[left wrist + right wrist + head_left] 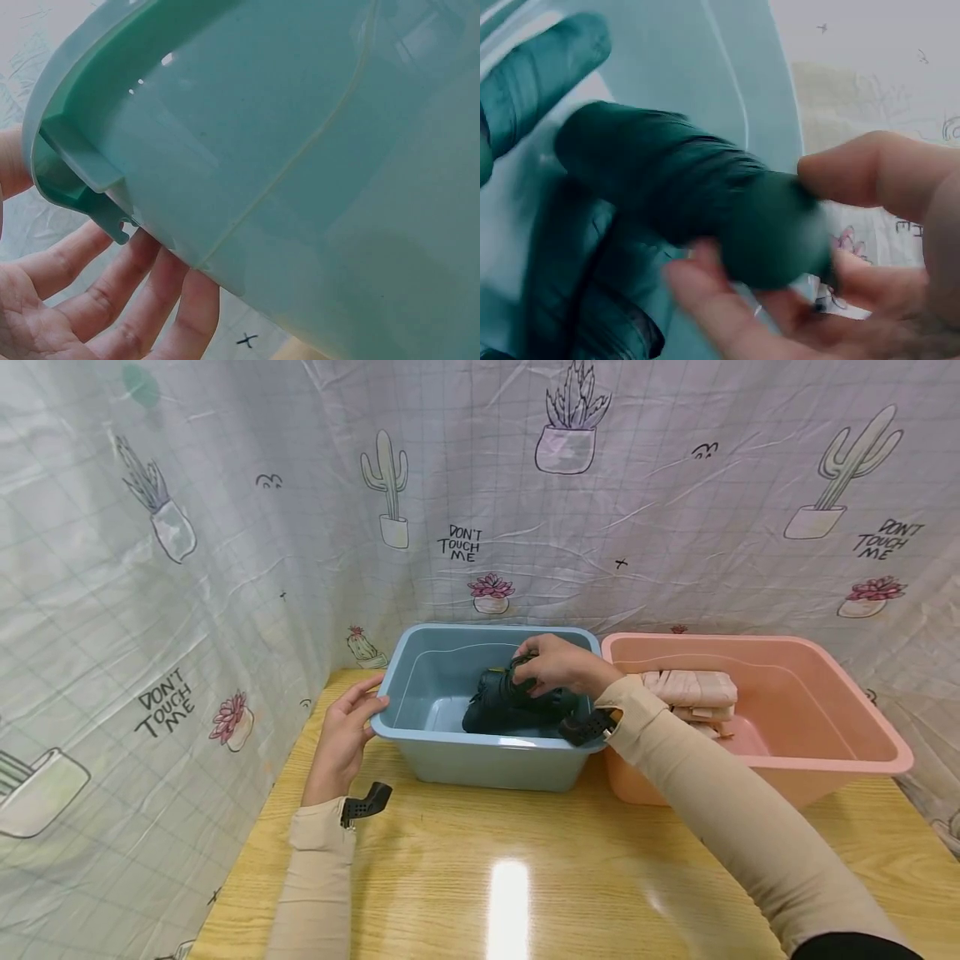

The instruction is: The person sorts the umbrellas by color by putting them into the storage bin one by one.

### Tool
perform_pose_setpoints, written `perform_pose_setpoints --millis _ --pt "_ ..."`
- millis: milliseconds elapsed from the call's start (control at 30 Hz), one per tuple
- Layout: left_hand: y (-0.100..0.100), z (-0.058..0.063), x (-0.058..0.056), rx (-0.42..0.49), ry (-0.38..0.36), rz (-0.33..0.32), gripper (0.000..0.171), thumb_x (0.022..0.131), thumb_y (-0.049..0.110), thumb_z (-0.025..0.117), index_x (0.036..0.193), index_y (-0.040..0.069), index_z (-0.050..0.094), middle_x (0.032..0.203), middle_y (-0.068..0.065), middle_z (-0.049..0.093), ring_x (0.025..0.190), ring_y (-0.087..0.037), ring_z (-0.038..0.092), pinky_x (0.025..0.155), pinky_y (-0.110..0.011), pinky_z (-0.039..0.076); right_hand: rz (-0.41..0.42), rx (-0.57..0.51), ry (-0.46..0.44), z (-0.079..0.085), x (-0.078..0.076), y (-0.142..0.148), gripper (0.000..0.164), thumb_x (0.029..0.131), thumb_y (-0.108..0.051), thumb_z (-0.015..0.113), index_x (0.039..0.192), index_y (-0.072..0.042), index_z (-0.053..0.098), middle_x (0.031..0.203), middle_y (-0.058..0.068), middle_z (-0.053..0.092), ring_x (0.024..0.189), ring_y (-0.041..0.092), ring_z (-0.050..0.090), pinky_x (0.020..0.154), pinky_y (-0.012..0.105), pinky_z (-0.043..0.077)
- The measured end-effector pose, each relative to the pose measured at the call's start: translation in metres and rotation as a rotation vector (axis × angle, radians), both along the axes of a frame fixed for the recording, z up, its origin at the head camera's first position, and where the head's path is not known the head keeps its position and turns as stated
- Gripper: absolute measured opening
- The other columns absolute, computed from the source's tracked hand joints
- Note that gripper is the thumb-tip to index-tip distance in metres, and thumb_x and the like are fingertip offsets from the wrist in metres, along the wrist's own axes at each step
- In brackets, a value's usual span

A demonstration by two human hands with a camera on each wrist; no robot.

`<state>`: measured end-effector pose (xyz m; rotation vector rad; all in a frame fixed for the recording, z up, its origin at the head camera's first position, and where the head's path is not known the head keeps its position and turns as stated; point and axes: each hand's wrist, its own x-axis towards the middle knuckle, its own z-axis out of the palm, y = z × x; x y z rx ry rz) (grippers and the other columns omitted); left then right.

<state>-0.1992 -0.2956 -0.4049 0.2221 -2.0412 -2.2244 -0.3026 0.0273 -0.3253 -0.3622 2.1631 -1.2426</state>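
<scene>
My left hand (351,721) grips the left rim of the blue plastic bin (480,764), thumb over the rim. In the left wrist view its fingers (154,289) lie against the bin's outer wall. Inside the bin, my right hand (555,665) holds a dark green rolled fabric bundle (660,172) by one rounded end. The right wrist view shows thumb and fingers around that end, somewhat blurred. More dark green rolled fabric (491,714) lies beneath and beside it on the bin floor; its exact kind cannot be made out.
A pink bin (825,710) stands close against the blue bin's right side, with pale pink folded bundles (693,689) stacked at its left end. Both bins rest on a wooden table (435,877). A cactus-print curtain (637,510) hangs behind and at the left.
</scene>
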Motion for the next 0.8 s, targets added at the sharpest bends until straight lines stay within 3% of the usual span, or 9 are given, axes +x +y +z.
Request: perform_pose_setpoints --millis 333,500,667,800 --pt "0.001 0.001 0.000 -0.005 0.002 -0.001 0.045 0.100 0.013 0.065 0.144 0.007 0.057 0.110 -0.002 0.062 0.094 -0.010 0.065 0.074 -0.023 0.059 0.025 0.261 0.227 0.004 0.004 0.001 0.031 0.097 -0.008 0.063 0.127 -0.003 0.058 0.130 0.020 0.056 0.101 0.030 0.066 0.088 0.042 0.061" --pt "0.001 0.001 0.001 0.003 0.005 -0.008 0.045 0.100 0.013 0.065 0.144 0.007 0.057 0.110 -0.003 0.062 0.094 -0.010 0.065 0.074 -0.023 0.059 0.063 0.392 0.354 0.009 0.007 0.005 0.034 0.098 -0.012 0.065 0.130 -0.004 0.059 0.129 0.020 0.061 0.104 0.031 0.060 0.092 0.043 0.055" --pt "0.001 0.001 0.001 0.007 0.006 -0.007 0.044 0.101 0.013 0.065 0.144 0.007 0.057 0.109 -0.003 0.062 0.093 -0.010 0.065 0.074 -0.023 0.059 0.086 0.434 0.429 0.015 0.010 0.009 0.040 0.099 -0.016 0.065 0.135 -0.003 0.058 0.140 0.023 0.059 0.122 0.037 0.058 0.106 0.051 0.049" --pt "0.001 0.000 0.001 0.007 0.001 -0.002 0.044 0.101 0.013 0.065 0.144 0.007 0.057 0.110 -0.002 0.062 0.094 -0.010 0.065 0.074 -0.023 0.059 0.079 0.411 0.456 0.020 0.011 0.015 0.042 0.099 -0.020 0.064 0.137 -0.003 0.058 0.143 0.024 0.056 0.128 0.040 0.055 0.110 0.054 0.046"
